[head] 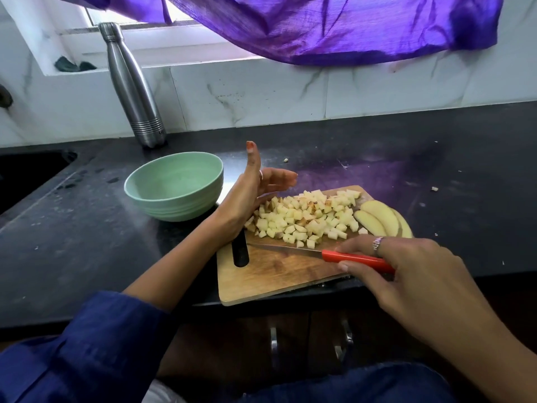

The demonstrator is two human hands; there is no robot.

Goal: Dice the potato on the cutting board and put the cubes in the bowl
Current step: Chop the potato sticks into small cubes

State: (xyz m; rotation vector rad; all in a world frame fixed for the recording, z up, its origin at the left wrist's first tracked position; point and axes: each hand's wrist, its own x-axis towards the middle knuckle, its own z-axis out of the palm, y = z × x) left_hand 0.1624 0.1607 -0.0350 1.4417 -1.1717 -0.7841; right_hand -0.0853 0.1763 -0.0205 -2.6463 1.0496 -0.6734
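Note:
A pile of potato cubes (pixel 308 218) lies on the wooden cutting board (pixel 270 274). Three potato slices (pixel 380 218) rest at the board's right end. My left hand (pixel 252 190) stands on its edge at the left side of the pile, palm facing the cubes, fingers relaxed and thumb up. My right hand (pixel 406 269) grips the red handle of a knife (pixel 313 253), whose blade lies flat along the near side of the pile. A green bowl (pixel 174 189) stands left of the board with nothing visible in it.
A steel bottle (pixel 132 85) stands behind the bowl against the tiled wall. A dark sink (pixel 26 173) opens at the far left. Purple cloth (pixel 334 27) hangs above. The board overhangs the black counter's front edge; stray potato bits (pixel 434 188) lie on the counter.

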